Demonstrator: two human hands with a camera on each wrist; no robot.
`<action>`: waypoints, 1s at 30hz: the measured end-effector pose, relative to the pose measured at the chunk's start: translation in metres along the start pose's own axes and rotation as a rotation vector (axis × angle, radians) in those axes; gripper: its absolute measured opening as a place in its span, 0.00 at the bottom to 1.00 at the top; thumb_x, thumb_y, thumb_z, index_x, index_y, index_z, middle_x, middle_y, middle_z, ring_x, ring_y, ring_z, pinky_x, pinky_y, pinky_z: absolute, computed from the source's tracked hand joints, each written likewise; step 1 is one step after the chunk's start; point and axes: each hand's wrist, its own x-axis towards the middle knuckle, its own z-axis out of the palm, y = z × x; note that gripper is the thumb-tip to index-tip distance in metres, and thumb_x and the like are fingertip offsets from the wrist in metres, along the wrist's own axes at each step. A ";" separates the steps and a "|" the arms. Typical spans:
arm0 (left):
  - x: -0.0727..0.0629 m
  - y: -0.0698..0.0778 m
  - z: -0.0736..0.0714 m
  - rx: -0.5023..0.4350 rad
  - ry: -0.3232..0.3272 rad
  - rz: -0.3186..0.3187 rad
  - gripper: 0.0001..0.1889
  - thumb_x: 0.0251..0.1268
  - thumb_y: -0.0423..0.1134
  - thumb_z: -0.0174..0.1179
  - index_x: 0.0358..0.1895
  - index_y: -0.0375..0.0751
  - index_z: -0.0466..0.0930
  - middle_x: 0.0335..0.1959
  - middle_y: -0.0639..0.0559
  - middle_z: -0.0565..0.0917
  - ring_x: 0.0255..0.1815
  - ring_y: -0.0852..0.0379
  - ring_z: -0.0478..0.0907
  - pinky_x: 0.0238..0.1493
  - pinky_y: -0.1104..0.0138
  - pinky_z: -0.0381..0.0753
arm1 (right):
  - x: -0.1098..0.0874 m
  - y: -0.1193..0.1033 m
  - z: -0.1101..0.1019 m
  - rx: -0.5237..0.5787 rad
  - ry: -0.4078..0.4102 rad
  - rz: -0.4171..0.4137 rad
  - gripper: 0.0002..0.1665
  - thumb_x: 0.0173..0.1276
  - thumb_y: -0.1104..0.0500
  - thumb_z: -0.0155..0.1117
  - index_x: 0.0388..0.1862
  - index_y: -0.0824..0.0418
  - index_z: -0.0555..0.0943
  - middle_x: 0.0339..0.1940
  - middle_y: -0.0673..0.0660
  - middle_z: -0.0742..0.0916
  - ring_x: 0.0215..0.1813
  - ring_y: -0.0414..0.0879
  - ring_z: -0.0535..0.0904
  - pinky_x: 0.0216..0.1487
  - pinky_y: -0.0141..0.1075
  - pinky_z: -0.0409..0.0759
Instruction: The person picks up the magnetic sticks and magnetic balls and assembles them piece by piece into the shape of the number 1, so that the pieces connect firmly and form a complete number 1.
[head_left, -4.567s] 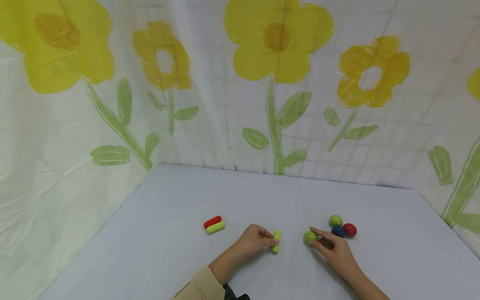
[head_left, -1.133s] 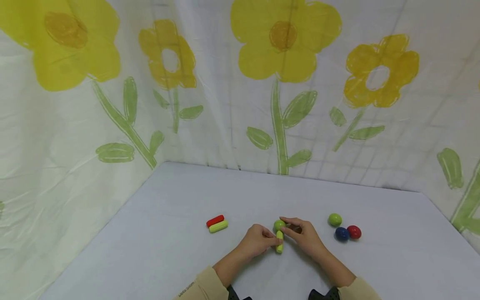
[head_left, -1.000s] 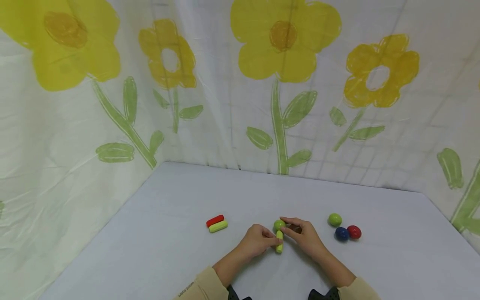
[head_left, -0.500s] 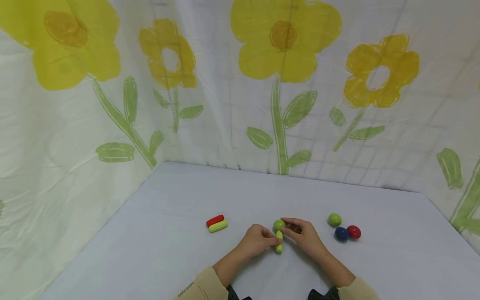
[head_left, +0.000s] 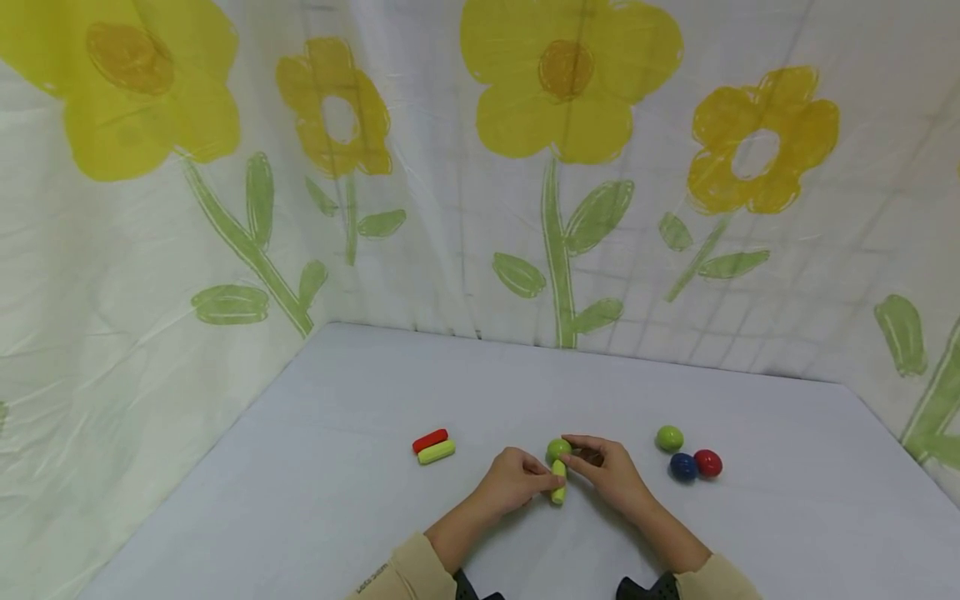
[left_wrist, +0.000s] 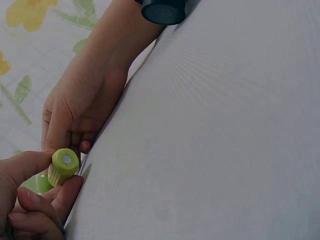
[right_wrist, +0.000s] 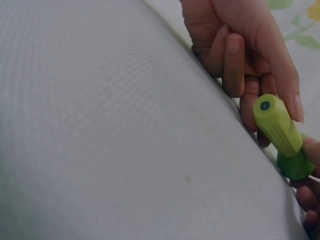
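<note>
In the head view my left hand [head_left: 512, 481] pinches a yellow-green magnetic rod [head_left: 558, 492] between thumb and fingers, pointing away from me. A small round disc shows in the rod's [left_wrist: 66, 159] near end in the left wrist view. Just right of it, my right hand [head_left: 611, 468] holds a glossy green ball [head_left: 558, 450] with thumb and index finger. The ball [right_wrist: 296, 165] sits right at the rod's far end, and the two line up. Part of the ball is hidden behind the right hand's fingers.
Left of the hands, a red rod [head_left: 431, 441] lies alongside another yellow-green rod [head_left: 437, 452]. To the right are a green ball [head_left: 670, 438], a blue ball [head_left: 683, 467] and a red ball [head_left: 708, 463]. A white curtain with painted flowers [head_left: 562, 250] hangs behind the table [head_left: 360, 392].
Since the oldest frame, my right hand has carried the green ball left to the far end of the rod. Over the last second both hands stay almost still.
</note>
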 end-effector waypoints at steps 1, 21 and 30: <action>0.000 0.000 0.000 -0.001 0.000 0.003 0.12 0.51 0.43 0.68 0.26 0.36 0.84 0.17 0.58 0.76 0.15 0.64 0.64 0.17 0.73 0.63 | 0.000 0.000 0.000 0.000 0.000 -0.001 0.22 0.60 0.55 0.67 0.52 0.61 0.80 0.41 0.56 0.86 0.34 0.38 0.77 0.35 0.29 0.74; 0.004 -0.003 0.000 0.000 -0.004 0.002 0.11 0.52 0.44 0.68 0.26 0.39 0.85 0.14 0.60 0.73 0.13 0.65 0.62 0.16 0.73 0.60 | -0.002 -0.003 -0.002 0.014 0.007 -0.019 0.22 0.60 0.56 0.66 0.52 0.64 0.80 0.44 0.58 0.86 0.36 0.37 0.79 0.37 0.28 0.76; 0.006 -0.007 0.001 0.003 0.002 0.009 0.10 0.51 0.44 0.68 0.25 0.39 0.84 0.14 0.60 0.74 0.12 0.65 0.62 0.16 0.74 0.61 | -0.004 -0.005 -0.008 -0.030 0.029 0.008 0.24 0.59 0.53 0.68 0.53 0.61 0.80 0.48 0.57 0.85 0.37 0.39 0.80 0.37 0.29 0.76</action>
